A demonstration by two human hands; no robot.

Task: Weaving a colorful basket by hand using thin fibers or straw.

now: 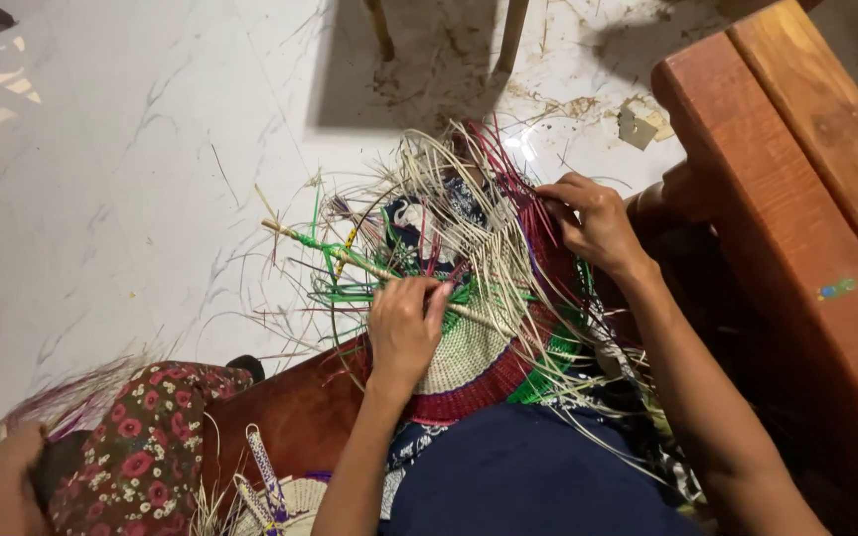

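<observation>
The person's left hand [404,328] lies palm down on the half-woven basket [469,357] in the lap, fingers curled shut around pale straw strands [449,223] and a green-wrapped stick [335,253]. The right hand [593,220] pinches the loose strands at the basket's red and purple edge, fingers nearly closed. A wooden bench [796,169] stands just beside the right arm, on the white tiled floor [121,179]
</observation>
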